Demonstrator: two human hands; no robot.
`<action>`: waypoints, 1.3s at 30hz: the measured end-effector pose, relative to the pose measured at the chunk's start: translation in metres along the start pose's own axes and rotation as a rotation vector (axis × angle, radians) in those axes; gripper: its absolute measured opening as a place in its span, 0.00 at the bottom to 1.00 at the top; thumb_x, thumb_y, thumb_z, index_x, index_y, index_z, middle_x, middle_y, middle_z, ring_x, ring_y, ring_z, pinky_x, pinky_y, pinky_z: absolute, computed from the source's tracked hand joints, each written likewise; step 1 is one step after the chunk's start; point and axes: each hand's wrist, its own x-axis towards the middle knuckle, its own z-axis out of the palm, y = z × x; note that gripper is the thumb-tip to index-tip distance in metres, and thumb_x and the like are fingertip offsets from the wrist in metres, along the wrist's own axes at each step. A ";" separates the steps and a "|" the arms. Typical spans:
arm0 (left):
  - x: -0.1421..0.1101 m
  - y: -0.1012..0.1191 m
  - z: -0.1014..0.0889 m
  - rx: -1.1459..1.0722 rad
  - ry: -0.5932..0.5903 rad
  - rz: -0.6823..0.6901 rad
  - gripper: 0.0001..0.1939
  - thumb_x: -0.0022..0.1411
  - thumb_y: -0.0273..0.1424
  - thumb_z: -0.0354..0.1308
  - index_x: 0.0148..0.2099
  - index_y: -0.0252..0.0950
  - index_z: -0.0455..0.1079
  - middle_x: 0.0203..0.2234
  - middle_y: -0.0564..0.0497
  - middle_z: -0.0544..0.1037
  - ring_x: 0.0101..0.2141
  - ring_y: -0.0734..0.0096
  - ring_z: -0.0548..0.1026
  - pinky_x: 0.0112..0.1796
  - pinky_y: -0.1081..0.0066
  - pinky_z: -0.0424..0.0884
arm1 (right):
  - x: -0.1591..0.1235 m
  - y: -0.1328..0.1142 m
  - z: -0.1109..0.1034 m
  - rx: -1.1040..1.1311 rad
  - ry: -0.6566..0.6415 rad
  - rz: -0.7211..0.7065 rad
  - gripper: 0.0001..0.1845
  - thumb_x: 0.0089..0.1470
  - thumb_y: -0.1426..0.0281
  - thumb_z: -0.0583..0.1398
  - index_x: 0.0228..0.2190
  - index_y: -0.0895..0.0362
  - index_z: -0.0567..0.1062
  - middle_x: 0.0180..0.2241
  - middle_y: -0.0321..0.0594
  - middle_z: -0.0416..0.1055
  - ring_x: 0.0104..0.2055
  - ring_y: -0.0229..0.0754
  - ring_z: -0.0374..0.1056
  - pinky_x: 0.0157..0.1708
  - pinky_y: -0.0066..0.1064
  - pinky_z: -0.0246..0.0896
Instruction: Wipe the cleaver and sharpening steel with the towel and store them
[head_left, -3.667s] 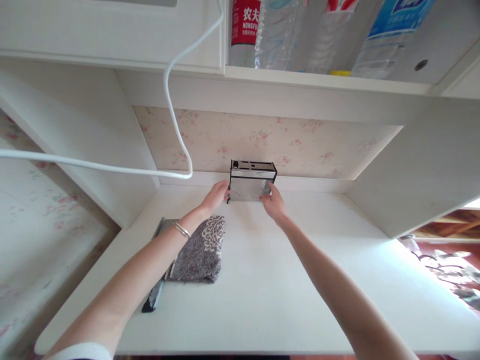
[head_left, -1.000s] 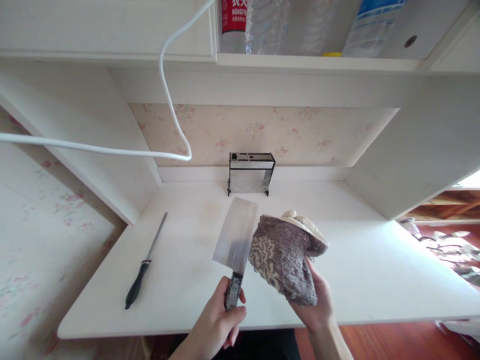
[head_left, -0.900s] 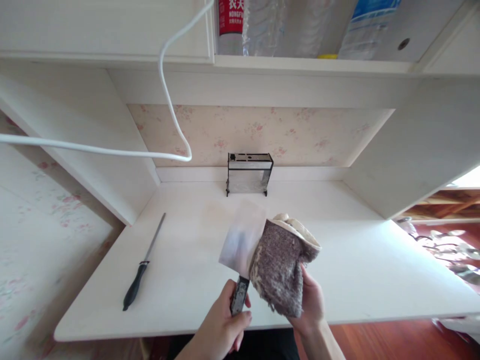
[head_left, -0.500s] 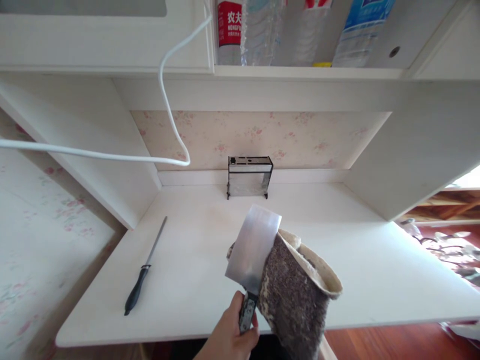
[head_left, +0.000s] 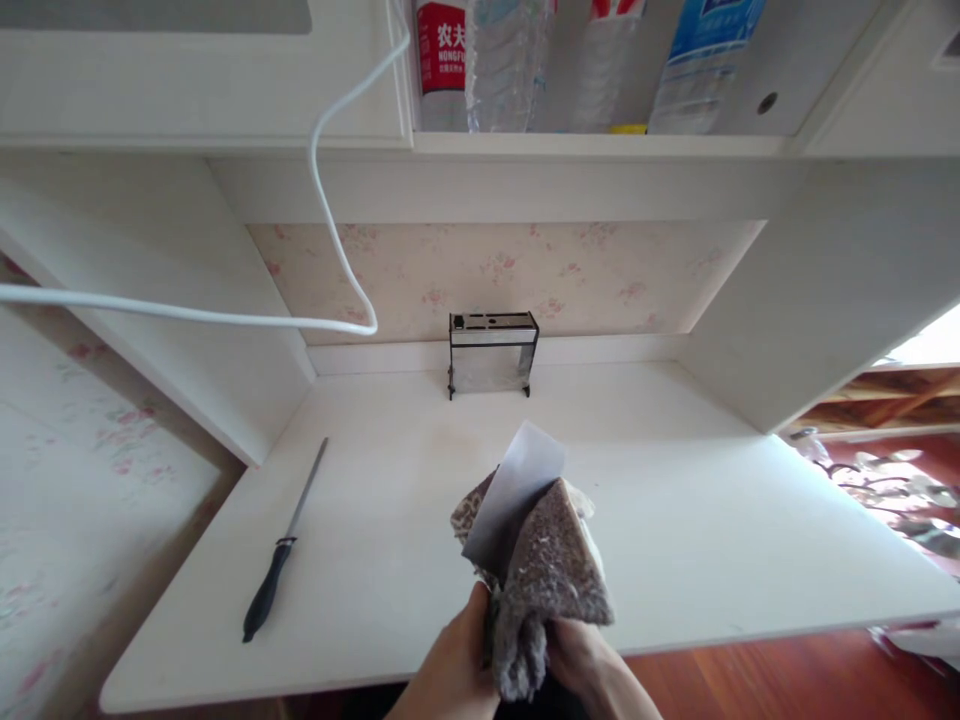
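My left hand is closed round the handle of a cleaver, which points up and away over the front of the white desk. Cloth hides most of the handle. A grey-brown, fuzzy cloth is folded about the blade, covering its right side, with a patterned piece showing behind its left edge. Beneath the cloth, my right hand grips it, fingers mostly hidden. To the left, a honing steel with a black handle lies on the desk.
A small black-framed metal stand stands at the back of the desk. Above is a shelf with several plastic bottles. A white cable hangs at the upper left. Side panels close in the desk's back part.
The cloth has moved left and now wraps over the cleaver's blade and handle, where before it hung to the right. My right hand has come into view under it.
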 end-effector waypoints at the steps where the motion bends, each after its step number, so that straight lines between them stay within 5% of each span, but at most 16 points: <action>1: 0.002 0.001 0.000 0.038 0.004 0.009 0.18 0.56 0.32 0.56 0.50 0.38 0.65 0.42 0.46 0.77 0.43 0.60 0.73 0.44 0.66 0.66 | 0.003 0.002 0.004 -0.001 0.040 -0.009 0.23 0.31 0.64 0.74 0.33 0.60 0.79 0.33 0.47 0.78 0.36 0.50 0.73 0.40 0.39 0.69; 5: 0.006 -0.001 -0.001 0.236 -0.052 0.031 0.17 0.56 0.28 0.52 0.48 0.40 0.72 0.49 0.44 0.76 0.51 0.52 0.71 0.49 0.62 0.65 | 0.015 0.005 0.017 -0.072 0.137 -0.109 0.28 0.33 0.68 0.73 0.40 0.59 0.76 0.37 0.46 0.78 0.40 0.50 0.73 0.42 0.38 0.68; 12: -0.001 -0.001 -0.006 0.369 -0.001 0.017 0.19 0.53 0.21 0.48 0.45 0.37 0.71 0.42 0.41 0.78 0.44 0.52 0.75 0.43 0.63 0.67 | 0.029 0.004 0.021 0.042 0.186 -0.074 0.26 0.40 0.68 0.70 0.43 0.58 0.73 0.34 0.42 0.78 0.38 0.48 0.74 0.38 0.35 0.70; 17: -0.006 0.001 -0.008 0.386 0.027 -0.072 0.23 0.55 0.23 0.49 0.54 0.35 0.61 0.41 0.39 0.77 0.39 0.54 0.77 0.37 0.65 0.67 | 0.047 -0.021 0.018 0.128 0.183 -0.047 0.24 0.35 0.72 0.71 0.39 0.56 0.74 0.35 0.41 0.79 0.34 0.48 0.76 0.36 0.36 0.72; 30: -0.013 -0.011 -0.009 0.709 0.013 -0.043 0.15 0.57 0.21 0.47 0.47 0.37 0.62 0.38 0.46 0.77 0.36 0.60 0.78 0.31 0.70 0.64 | 0.075 -0.073 -0.002 0.262 0.277 -0.087 0.17 0.39 0.75 0.67 0.36 0.57 0.76 0.33 0.43 0.79 0.37 0.49 0.76 0.37 0.38 0.74; 39: -0.002 -0.024 -0.010 0.989 0.354 0.056 0.24 0.61 0.19 0.44 0.59 0.32 0.60 0.48 0.41 0.73 0.42 0.61 0.74 0.42 0.65 0.68 | 0.082 -0.059 0.004 0.254 0.257 -0.254 0.26 0.37 0.74 0.70 0.43 0.55 0.74 0.42 0.39 0.77 0.45 0.49 0.74 0.43 0.37 0.73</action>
